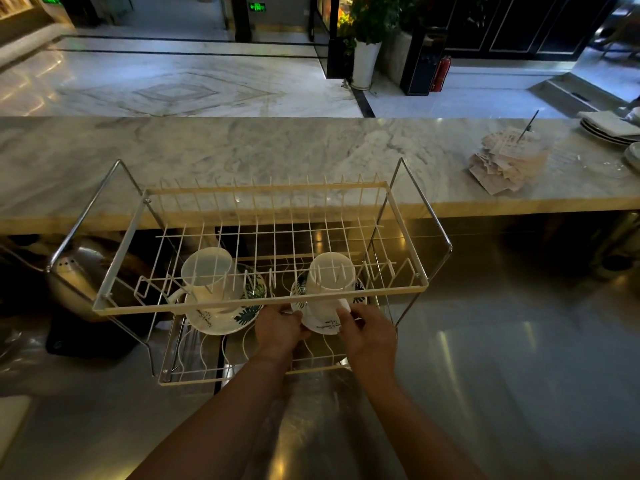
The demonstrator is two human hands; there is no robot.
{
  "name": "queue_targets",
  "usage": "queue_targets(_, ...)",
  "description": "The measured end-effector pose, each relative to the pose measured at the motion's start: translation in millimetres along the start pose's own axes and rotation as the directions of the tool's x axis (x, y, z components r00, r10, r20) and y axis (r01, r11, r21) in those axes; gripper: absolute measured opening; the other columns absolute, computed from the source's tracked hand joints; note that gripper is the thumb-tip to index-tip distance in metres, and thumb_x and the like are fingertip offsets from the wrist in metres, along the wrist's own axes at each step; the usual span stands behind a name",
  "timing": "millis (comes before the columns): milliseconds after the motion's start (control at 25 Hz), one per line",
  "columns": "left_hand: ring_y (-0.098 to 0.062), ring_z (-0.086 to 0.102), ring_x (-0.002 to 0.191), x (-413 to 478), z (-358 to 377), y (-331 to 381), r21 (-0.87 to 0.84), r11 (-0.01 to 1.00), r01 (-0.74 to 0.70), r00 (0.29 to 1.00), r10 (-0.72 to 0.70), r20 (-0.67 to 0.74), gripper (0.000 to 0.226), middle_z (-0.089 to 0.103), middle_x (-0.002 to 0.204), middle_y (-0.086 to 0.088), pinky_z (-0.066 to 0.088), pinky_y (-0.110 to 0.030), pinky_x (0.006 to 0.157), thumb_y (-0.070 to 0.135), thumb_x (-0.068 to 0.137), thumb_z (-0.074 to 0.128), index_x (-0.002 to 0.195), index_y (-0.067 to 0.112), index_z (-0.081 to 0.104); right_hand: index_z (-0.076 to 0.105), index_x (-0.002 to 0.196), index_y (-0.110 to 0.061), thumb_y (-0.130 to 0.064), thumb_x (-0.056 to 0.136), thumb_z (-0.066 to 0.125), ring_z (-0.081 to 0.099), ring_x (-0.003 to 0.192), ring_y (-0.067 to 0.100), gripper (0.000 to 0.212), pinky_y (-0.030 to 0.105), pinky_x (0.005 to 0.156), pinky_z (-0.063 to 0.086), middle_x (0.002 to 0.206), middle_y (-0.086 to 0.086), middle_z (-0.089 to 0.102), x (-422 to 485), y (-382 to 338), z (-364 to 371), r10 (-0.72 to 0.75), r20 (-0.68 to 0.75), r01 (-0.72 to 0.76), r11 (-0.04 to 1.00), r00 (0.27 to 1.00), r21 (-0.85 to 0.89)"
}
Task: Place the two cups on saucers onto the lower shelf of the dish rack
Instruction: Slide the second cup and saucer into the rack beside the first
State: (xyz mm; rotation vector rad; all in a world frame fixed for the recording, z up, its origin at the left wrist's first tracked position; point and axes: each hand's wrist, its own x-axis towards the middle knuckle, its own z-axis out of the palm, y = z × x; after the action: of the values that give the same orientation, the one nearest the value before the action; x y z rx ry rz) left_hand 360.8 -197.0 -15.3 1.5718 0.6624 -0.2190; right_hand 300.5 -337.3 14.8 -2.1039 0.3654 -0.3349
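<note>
Holding: both hands gripped the second saucer (320, 325) at its near rim, under the front edge of the upper shelf (259, 308)
Left hand (278, 329): fingers curled and pressed against the left near edge of the second saucer, thumb on top of the rim
Right hand (369, 332): fingers (344, 315) closed on the right near edge of the same saucer, close to the base of the cup; whether they also touched the cup could not be told
Second cup (330, 282): white, upright on the held saucer, seen through the wires of the upper shelf
First cup (207, 275): white, upright on the first saucer (221, 318), handle pointing to the left and toward the viewer
First saucer: white with green leaf print and dark lettering, resting on the left part of the lower shelf (194, 374), apart from the second saucer
Second saucer, position: right of the first, over the lower shelf; whether it already rested on the wires could not be told
Dish rack (429, 216): two-tier, cream wire shelves on a metal frame, upper shelf bare
Support: rack stood on a steel worktop (502, 341), in front of a marble counter (242, 150)
Counter, far right: a pile of paper slips (505, 161) on a spike, and stacked plates (609, 128) at the edge of the view
Background: a potted plant (367, 39) on a polished floor
</note>
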Motion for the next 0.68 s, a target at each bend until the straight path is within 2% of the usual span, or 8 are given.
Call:
queue_targets(120, -0.03, 0.074, 0.089, 1, 0, -1, 0.005, 1.0, 0.001, 1.0, -0.001, 0.006, 0.022, 0.074, 0.111, -0.018, 0.064, -0.035, 0.062, -0.002, 0.09, 0.064, 0.11, 0.005, 0.072, 0.075, 0.1, -0.021, -0.038, 0.094, 0.063, 0.069, 0.077, 0.007, 0.022, 0.023, 0.067, 0.057, 0.084, -0.008, 0.071, 1, 1, 1, 0.04, 0.007, -0.04, 0.999, 0.999, 0.019)
queue_targets(160, -0.029, 0.073, 0.088, 0, -1, -1, 0.007, 1.0, 0.0, 1.0, 0.0, 0.006, 0.022, 0.074, 0.111, -0.018, 0.063, -0.033, 0.059, -0.002, 0.09, 0.064, 0.11, 0.005, 0.072, 0.074, 0.1, -0.022, -0.038, 0.094, 0.064, 0.07, 0.078, 0.007, 0.02, 0.023, 0.067, 0.058, 0.084, -0.01, 0.07, 1, 2, 2, 0.047, 0.008, -0.048, 0.998, 0.999, 0.032)
queue_targets(280, -0.031, 0.074, 0.09, 0, -1, 0, -0.008, 1.0, -0.001, 1.0, 0.001, 0.007, 0.025, 0.073, 0.112, -0.02, 0.063, -0.034, 0.06, -0.003, 0.091, 0.064, 0.114, 0.002, 0.071, 0.073, 0.096, -0.026, -0.039, 0.092, 0.066, 0.069, 0.078, 0.004, 0.016, 0.008, 0.062, 0.048, 0.081, -0.014, 0.067, -1, 3, 6, 0.062, 0.012, -0.062, 0.997, 0.998, 0.044)
queue_targets(320, -0.033, 0.074, 0.092, 0, -1, 0, -0.014, 1.0, -0.001, 1.0, 0.001, 0.009, 0.025, 0.073, 0.113, -0.02, 0.064, -0.037, 0.063, -0.003, 0.091, 0.064, 0.114, 0.001, 0.071, 0.073, 0.095, -0.025, -0.039, 0.091, 0.067, 0.07, 0.079, 0.007, 0.015, 0.01, 0.063, 0.05, 0.083, -0.013, 0.068, -1, 2, 8, 0.075, 0.019, -0.076, 0.996, 0.997, 0.053)
queue_targets(440, -0.033, 0.074, 0.094, 0, -2, -1, -0.041, 0.999, 0.008, 1.0, -0.007, 0.021, 0.024, 0.073, 0.113, -0.019, 0.065, -0.043, 0.07, 0.0, 0.092, 0.064, 0.115, 0.003, 0.071, 0.072, 0.096, -0.028, -0.041, 0.09, 0.068, 0.072, 0.083, 0.012, 0.014, 0.027, 0.072, 0.06, 0.087, -0.009, 0.07, 1, 1, 9, 0.112, 0.056, -0.116, 0.99, 0.992, 0.083)
queue_targets(600, -0.035, 0.074, 0.095, -6, 1, -9, -0.076, 0.996, 0.044, 0.998, -0.041, 0.047, 0.025, 0.073, 0.112, -0.02, 0.065, -0.046, 0.075, 0.008, 0.095, 0.061, 0.118, 0.004, 0.069, 0.062, 0.089, -0.047, -0.049, 0.089, 0.065, 0.068, 0.079, 0.0, 0.004, 0.009, 0.062, 0.046, 0.081, -0.018, 0.067, 1, -5, 4, 0.085, 0.067, -0.09, 0.993, 0.994, 0.073)
queue_targets(680, -0.037, 0.074, 0.094, -6, 4, -11, -0.083, 0.995, 0.048, 0.998, -0.045, 0.041, 0.022, 0.074, 0.11, -0.022, 0.064, -0.049, 0.079, 0.006, 0.095, 0.06, 0.115, 0.002, 0.07, 0.058, 0.078, -0.048, -0.047, 0.09, 0.063, 0.067, 0.075, -0.002, 0.013, 0.008, 0.06, 0.042, 0.074, -0.019, 0.065, 1, -5, 4, 0.087, 0.065, -0.09, 0.995, 0.994, 0.042)
